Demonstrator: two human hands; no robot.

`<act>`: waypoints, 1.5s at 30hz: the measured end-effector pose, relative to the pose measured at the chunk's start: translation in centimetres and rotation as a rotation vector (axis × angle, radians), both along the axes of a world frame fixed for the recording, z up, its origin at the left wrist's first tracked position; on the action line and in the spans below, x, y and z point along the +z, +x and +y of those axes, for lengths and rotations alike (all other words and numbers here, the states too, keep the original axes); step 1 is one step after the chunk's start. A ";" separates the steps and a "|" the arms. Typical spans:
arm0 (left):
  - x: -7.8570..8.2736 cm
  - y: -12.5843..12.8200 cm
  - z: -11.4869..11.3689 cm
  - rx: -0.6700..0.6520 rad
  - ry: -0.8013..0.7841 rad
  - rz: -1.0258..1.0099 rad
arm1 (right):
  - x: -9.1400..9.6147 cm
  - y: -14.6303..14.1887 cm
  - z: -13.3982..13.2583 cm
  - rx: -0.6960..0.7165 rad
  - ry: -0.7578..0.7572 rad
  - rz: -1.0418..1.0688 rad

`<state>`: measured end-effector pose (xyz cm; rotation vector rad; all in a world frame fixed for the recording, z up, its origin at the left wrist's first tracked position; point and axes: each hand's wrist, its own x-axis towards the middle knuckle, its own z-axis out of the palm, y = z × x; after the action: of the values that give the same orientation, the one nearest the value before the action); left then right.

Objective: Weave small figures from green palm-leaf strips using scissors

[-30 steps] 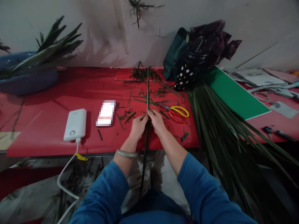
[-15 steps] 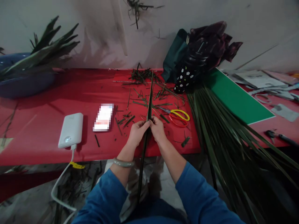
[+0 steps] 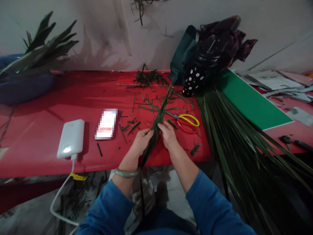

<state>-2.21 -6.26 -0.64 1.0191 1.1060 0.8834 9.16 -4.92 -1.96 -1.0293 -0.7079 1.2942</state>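
Observation:
A long green leaf strip [image 3: 159, 118] runs between my two hands, its pointed tip toward the wall and its tail hanging over the table edge onto my lap. My left hand [image 3: 142, 141] pinches its left side between thumb and fingers. On the opposite side, slightly farther up, my right hand [image 3: 168, 133] grips it with the thumb on top. The blade lies spread, its broad face turned upward. Just beyond my right hand are scissors [image 3: 187, 122] with one yellow and one red handle. Leaf scraps [image 3: 130, 126] are scattered around both hands.
On the left are a white power bank [image 3: 70, 138] with a cable, a phone [image 3: 107, 124] and a blue basin [image 3: 26, 88] of leaves. To the right, long leaves [image 3: 220, 130] hang off the red table [image 3: 93, 160], near bags [image 3: 215, 49] and a green board [image 3: 256, 104].
The leaf strip was narrow and edge-on; now it is opened out flatter, with its tip leaning right. My hands have moved slightly apart. The view has shifted a little.

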 end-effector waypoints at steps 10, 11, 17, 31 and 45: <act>0.9 -1.0 -0.9 -0.268 0.086 -0.078 | 0.8 1.1 -0.2 0.124 -0.099 0.152; 0.9 -1.0 -0.9 -0.272 0.079 -0.088 | 0.8 1.2 -0.2 0.115 -0.086 0.160; 0.3 -0.9 -0.5 -0.192 -0.002 -0.107 | 0.4 1.0 -0.3 0.127 -0.017 0.088; 0.5 -0.8 -0.3 -0.157 -0.047 -0.062 | 0.1 0.9 -0.3 0.170 0.040 0.000; -0.1 -0.1 -0.2 -0.067 -0.104 -0.110 | -0.1 0.8 -0.5 0.210 -0.002 -0.115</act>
<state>-2.31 -6.42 -0.69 0.9057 1.0090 0.8105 9.94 -5.41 -2.08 -1.0590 -0.9221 1.4237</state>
